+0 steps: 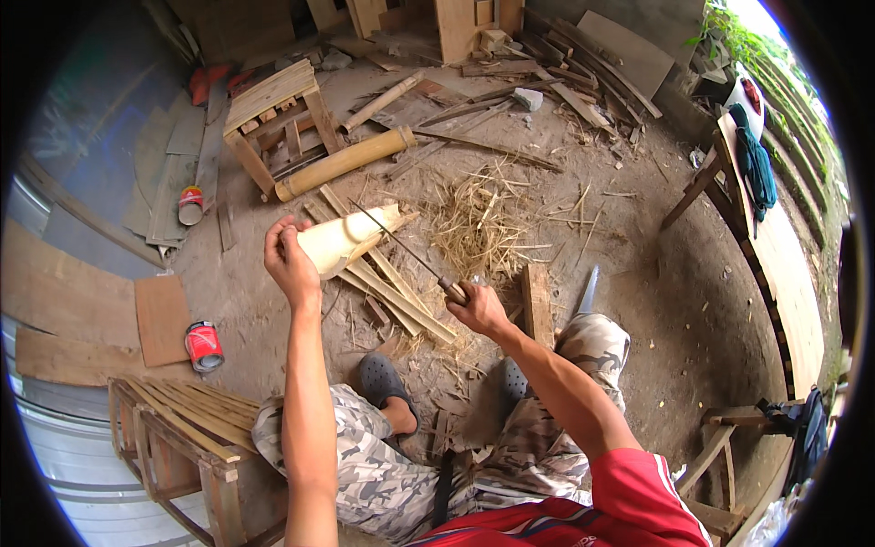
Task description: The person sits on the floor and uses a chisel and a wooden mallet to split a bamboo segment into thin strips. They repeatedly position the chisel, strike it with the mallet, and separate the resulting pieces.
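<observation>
My left hand (293, 263) is closed round the near-left end of a split bamboo piece (342, 239), its pale hollow inner face turned up. In my right hand (481, 310) is the wooden handle of a long, thin-bladed knife (408, 250). The blade slants up and left across the far end of the bamboo, where the edge is splintered. I cannot tell how deep the blade sits in it. Below the bamboo, several split bamboo strips (401, 296) lie on the ground.
A heap of shavings (478, 214) lies ahead. A whole bamboo pole (346, 164) rests by a slatted stool (273, 105). Right of my feet are a wooden block (537, 301) and a saw blade (590, 287). Red cans (203, 345) stand left; a long bench (775, 264) stands right.
</observation>
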{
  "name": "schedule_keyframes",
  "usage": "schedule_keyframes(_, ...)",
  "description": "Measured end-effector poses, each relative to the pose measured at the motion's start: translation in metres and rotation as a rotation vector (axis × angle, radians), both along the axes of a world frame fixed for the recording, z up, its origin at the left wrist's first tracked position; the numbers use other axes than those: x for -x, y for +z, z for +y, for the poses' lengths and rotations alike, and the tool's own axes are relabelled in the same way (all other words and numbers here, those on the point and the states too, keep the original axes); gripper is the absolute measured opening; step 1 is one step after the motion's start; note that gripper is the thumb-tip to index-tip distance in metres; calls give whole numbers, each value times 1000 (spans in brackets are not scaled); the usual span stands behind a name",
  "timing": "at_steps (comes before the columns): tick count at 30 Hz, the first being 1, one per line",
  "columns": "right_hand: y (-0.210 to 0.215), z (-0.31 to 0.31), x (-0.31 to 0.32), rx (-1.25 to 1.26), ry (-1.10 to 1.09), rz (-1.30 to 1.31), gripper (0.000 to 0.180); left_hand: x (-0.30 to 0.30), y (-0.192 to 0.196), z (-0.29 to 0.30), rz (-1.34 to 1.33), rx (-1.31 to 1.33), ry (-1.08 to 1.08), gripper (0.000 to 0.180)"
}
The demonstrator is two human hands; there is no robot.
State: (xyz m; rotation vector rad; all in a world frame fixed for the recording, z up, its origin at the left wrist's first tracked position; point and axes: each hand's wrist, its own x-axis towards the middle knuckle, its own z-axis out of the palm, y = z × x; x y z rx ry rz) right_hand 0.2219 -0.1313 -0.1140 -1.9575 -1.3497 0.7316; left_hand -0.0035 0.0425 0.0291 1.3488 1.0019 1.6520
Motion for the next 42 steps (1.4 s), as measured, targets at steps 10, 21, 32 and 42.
schedule_keyframes(10, 33, -45, -23, 120, -73, -245, 27, 40, -6, 50, -81, -1, 44, 22)
schedule_keyframes(21, 25, -42, -22, 107, -32, -285, 28, 49, -4, 56, -82, 35, 51, 23)
schedule_keyframes(32, 31, -42, -24, 87, -22, -304, 26, 53, -8, 63, -108, 40, 20, 24)
schedule_keyframes(42, 28, -15, -10, 95, 24, -213, 28, 57, -13, 58, -23, 37, -54, 24)
